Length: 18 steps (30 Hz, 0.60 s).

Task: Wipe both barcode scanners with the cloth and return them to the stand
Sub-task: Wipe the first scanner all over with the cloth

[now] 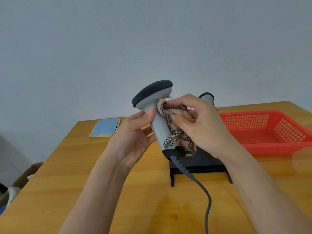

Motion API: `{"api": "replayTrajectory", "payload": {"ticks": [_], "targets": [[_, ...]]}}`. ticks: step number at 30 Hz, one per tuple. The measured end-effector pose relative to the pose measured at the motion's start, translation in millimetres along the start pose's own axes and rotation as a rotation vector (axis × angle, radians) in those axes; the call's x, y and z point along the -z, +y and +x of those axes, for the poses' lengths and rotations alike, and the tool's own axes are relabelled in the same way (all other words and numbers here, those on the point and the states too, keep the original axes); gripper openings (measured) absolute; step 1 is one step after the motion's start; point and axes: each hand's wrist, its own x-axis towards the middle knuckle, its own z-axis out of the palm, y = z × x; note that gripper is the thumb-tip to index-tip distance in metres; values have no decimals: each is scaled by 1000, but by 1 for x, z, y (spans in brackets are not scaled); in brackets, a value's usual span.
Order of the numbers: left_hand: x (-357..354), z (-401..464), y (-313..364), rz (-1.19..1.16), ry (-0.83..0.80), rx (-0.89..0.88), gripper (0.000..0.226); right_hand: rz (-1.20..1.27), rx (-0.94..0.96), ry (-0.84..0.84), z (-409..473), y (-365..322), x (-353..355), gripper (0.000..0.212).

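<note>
Right now, at nine o'clock of frame centre, my left hand (135,132) pinches the handle of the grey scanner (156,114) between thumb and fingers, head up and tilted toward eleven, cable (205,191) trailing to six; my right hand (199,122), at three o'clock of the handle, is closed around the bunched cloth (177,115) pressed against it. I'd judge long strokes along the handle while turning it best, keeping the left grip firm; the second scanner (206,97) waits on the black stand (200,163) behind, at one o'clock
</note>
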Motion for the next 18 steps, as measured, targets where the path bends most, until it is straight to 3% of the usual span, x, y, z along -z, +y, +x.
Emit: {"api": "replayTrajectory", "payload": {"ticks": [6, 12, 18], "targets": [[5, 0, 2, -6, -13, 1, 34, 3, 88, -49, -5, 1, 2, 43], [6, 2, 6, -22, 28, 8, 33, 6, 48, -198, -10, 0, 9, 43], [-1, 0, 4, -66, -67, 22, 37, 1, 83, 10, 0, -1, 4, 39]]}}
